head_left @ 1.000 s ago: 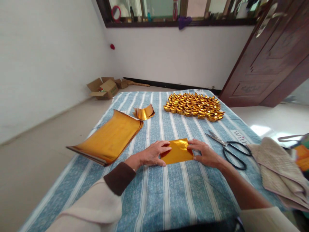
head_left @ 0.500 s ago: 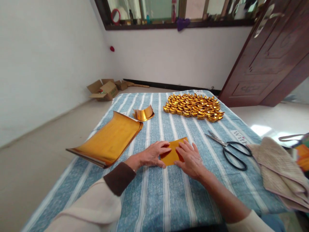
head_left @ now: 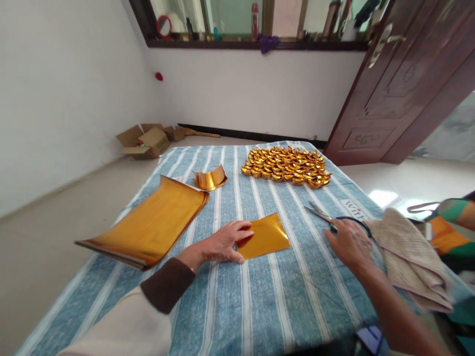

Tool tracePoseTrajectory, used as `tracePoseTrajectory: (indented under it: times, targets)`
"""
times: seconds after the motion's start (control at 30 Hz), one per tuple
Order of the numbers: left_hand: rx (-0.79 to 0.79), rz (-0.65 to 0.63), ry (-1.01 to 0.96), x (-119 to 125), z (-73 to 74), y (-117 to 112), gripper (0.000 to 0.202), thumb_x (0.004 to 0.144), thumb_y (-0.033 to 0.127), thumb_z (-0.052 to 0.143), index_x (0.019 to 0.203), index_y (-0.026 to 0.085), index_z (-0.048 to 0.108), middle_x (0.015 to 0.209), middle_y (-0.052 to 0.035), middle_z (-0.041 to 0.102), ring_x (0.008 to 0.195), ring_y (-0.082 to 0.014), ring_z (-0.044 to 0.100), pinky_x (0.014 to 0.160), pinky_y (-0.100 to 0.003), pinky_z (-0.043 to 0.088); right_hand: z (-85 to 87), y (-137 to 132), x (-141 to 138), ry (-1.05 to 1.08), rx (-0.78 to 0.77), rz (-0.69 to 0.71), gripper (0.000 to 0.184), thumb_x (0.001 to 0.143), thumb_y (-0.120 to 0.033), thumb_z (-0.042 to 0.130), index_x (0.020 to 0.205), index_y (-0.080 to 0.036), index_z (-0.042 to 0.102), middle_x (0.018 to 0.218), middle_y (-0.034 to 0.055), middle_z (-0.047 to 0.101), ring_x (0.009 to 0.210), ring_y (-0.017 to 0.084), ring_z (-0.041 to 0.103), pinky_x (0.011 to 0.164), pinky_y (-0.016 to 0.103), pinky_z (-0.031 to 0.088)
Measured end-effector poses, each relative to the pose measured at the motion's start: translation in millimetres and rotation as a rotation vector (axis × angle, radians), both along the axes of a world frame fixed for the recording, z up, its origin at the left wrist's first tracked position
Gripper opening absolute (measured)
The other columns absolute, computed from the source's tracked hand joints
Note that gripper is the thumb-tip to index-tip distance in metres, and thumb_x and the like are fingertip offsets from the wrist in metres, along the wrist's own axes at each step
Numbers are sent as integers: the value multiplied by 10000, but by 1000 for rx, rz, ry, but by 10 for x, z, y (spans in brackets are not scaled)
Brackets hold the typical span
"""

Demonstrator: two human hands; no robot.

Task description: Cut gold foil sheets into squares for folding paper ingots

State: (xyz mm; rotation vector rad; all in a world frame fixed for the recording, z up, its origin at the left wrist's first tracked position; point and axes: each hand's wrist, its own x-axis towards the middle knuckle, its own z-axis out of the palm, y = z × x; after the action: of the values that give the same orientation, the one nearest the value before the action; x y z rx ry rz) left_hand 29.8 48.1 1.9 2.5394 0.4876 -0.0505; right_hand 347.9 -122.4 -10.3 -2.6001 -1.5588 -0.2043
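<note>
My left hand holds the left edge of a small gold foil paper, its fingers over the top and the thumb at the near corner. The paper lies on the striped cloth with its right side slightly raised. To the right, my right hand is on the black handles of the scissors, fingers curled over them and partly hiding the loops. The blades point away to the left and look nearly closed. A stack of large gold foil sheets lies left of my left hand.
Beyond the hands sit a curled gold foil piece and rows of folded gold foil ingots. A beige towel lies by the table's right edge. Cardboard boxes stand on the floor, and a brown door is at right.
My right hand has left the small gold foil paper and moved right onto the scissors' handles. My left hand stays at the paper's left edge. The view has shifted slightly right.
</note>
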Motion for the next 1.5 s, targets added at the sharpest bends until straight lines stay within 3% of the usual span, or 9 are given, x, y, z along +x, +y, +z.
tracePoseTrajectory:
  times: [0.13, 0.27, 0.5, 0.63, 0.8, 0.93, 1.03, 1.13, 1.5]
  targets:
    - [-24, -10, 20, -12, 13, 24, 810, 621, 303, 838, 1355, 189, 516, 1453, -136, 381, 1319, -335, 355, 1099, -455, 278, 86, -66, 89, -37, -245, -179, 245, 981, -388, 652, 1037, -152, 680, 1047, 112, 612, 1004, 327, 555, 787, 395, 481]
    - [-53, -17, 6, -36, 19, 37, 816, 630, 361, 831, 1363, 213, 506, 1459, -123, 377, 1329, -339, 344, 1102, -460, 273, 46, -70, 103, 21, -285, -183, 284, 990, -443, 616, 963, -175, 708, 1043, 101, 605, 992, 306, 558, 793, 387, 480]
    - [-41, 12, -37, -51, 44, -18, 733, 652, 306, 796, 1332, 227, 533, 1459, -120, 387, 1315, -340, 374, 1078, -477, 310, 36, -2, 209, 101, -177, -118, 180, 874, -296, 619, 792, -161, 706, 910, 125, 629, 877, 316, 608, 606, 321, 449]
    - [-26, 26, -47, -48, 101, -82, 669, 660, 221, 755, 1299, 238, 558, 1464, -110, 390, 1319, -336, 379, 1068, -483, 328, 24, -8, 346, 189, -102, -87, 64, 768, -243, 653, 782, -202, 699, 723, 70, 636, 722, 297, 627, 515, 282, 344]
    - [7, 28, -47, -20, 152, -141, 574, 685, 270, 755, 1234, 205, 599, 1451, -125, 405, 1305, -342, 396, 1057, -487, 345, -29, -83, 428, 311, -51, -27, 75, 736, -201, 622, 667, -216, 645, 632, 4, 602, 649, 233, 598, 504, 255, 298]
    - [44, 58, -64, -11, 109, -172, 497, 754, 315, 723, 1220, 185, 609, 1428, -141, 431, 1287, -337, 415, 1060, -485, 341, -99, -157, 363, 419, 90, 93, 113, 738, -265, 614, 641, -212, 590, 598, -37, 554, 595, 186, 561, 521, 239, 319]
    - [77, 74, -88, -19, 47, -188, 482, 768, 272, 698, 1228, 167, 599, 1433, -155, 421, 1291, -334, 406, 1062, -489, 335, -159, -165, 298, 443, 186, 257, 245, 759, -355, 584, 580, -203, 516, 571, -36, 515, 541, 169, 521, 506, 244, 300]
    - [109, 74, -118, -20, 11, -203, 482, 752, 249, 700, 1215, 158, 599, 1425, -167, 426, 1296, -335, 393, 1065, -497, 326, -198, -122, 258, 448, 229, 363, 262, 761, -352, 543, 560, -200, 472, 551, -34, 483, 513, 162, 491, 498, 247, 288]
    - [123, 66, -158, -9, 42, -258, 412, 751, 231, 674, 1155, 184, 610, 1399, -147, 452, 1284, -332, 405, 1054, -504, 345, -251, 0, 233, 482, 213, 465, 223, 751, -341, 504, 580, -198, 490, 566, -22, 499, 530, 171, 488, 509, 252, 287]
